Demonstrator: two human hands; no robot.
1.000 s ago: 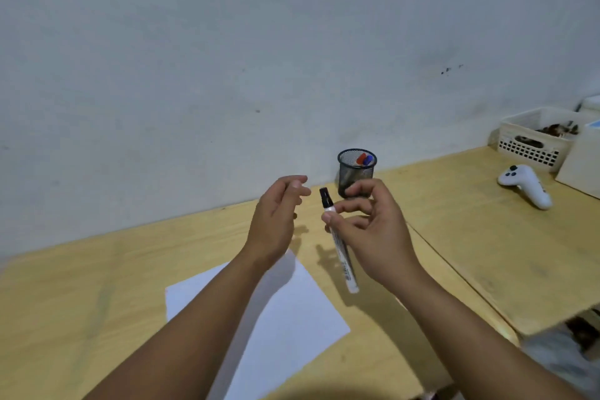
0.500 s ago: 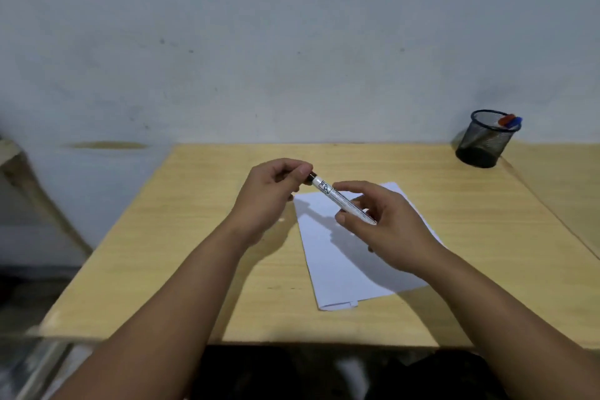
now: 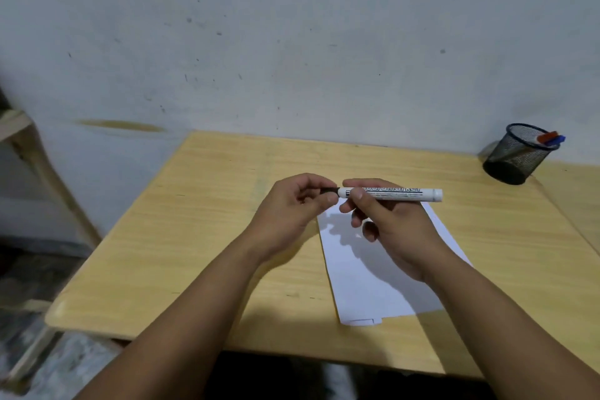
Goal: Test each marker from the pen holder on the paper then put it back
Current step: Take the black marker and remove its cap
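Both hands are hovering over the desk [image 3: 207,237] with a white marker [image 3: 394,194] lying level between them. The right hand [image 3: 394,230] is gripping its barrel, while the left hand [image 3: 293,209] fingers are pinching the black cap [image 3: 329,191]. The paper [image 3: 367,276] is sitting right underneath, half hidden by the right hand. The mesh pen holder [image 3: 516,154] is standing off in the far right corner, with red and blue markers [image 3: 552,138] poking out.
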